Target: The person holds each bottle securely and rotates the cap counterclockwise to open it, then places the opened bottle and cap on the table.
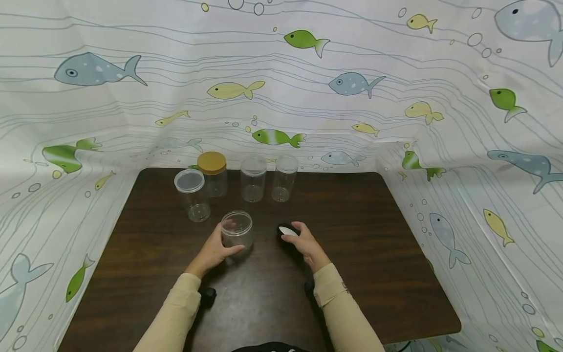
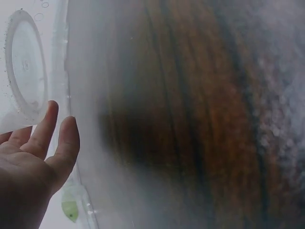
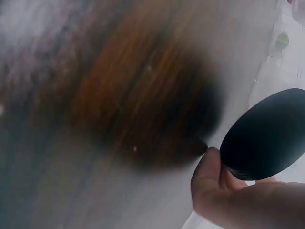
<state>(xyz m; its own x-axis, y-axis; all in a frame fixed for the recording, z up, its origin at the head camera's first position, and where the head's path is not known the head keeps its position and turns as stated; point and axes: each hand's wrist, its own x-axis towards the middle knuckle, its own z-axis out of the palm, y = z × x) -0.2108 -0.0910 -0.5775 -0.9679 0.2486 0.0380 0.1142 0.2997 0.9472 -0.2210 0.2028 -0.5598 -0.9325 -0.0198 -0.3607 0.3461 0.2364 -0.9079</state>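
My left hand (image 1: 214,253) grips a clear, lidless jar (image 1: 238,233) near the middle of the table, with the thumb in front and the fingers around its left side. In the left wrist view, the round base of the jar (image 2: 27,64) shows beyond the fingers. To the right, my right hand (image 1: 309,246) pinches a round black lid (image 1: 288,231) between thumb and fingers. A white inner face of the lid shows in the head view; the right wrist view catches its smooth black side (image 3: 264,136). Lid and jar are apart.
Behind the held jar stand several clear jars: one with a pale lid (image 1: 192,198), one with a yellow lid (image 1: 212,166) and two taller-looking ones (image 1: 252,181) to their right. The dark wooden table (image 1: 365,274) meets a fish-patterned sheet (image 1: 299,107) at the back and sides.
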